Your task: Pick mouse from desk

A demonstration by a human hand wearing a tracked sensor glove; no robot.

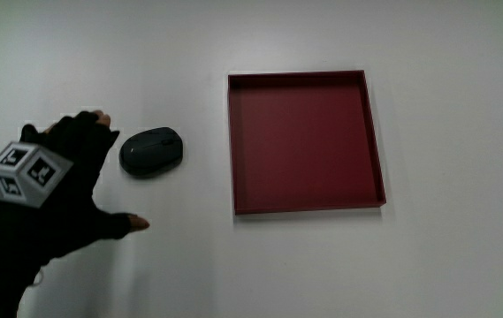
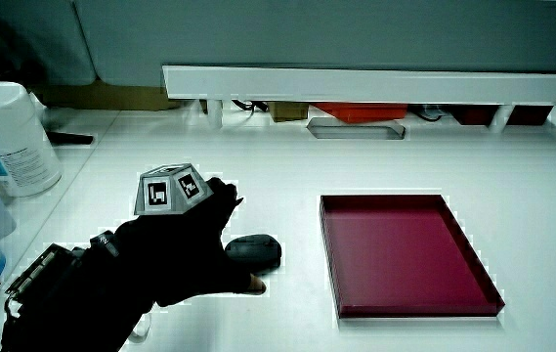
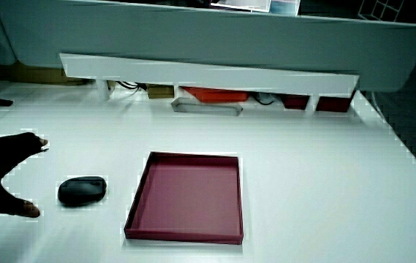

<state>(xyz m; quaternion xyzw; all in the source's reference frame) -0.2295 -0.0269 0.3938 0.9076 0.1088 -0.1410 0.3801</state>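
Black mouse (image 1: 151, 151) lies lengthwise between the spread-fingered, empty hands (image 1: 57, 190) and red tray (image 1: 376, 132).

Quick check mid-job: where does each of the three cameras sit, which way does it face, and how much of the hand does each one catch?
Main view: above the table, looking down on the mouse and red tray; shows the open hand, cube and forearm beside the mouse.
Side view: looks forward and down toward the low partition; hand, cube and forearm show.
Side view: same direction, shifted sideways; only part of the hand at the edge.
Shared: all three show mouse, tray and hand.
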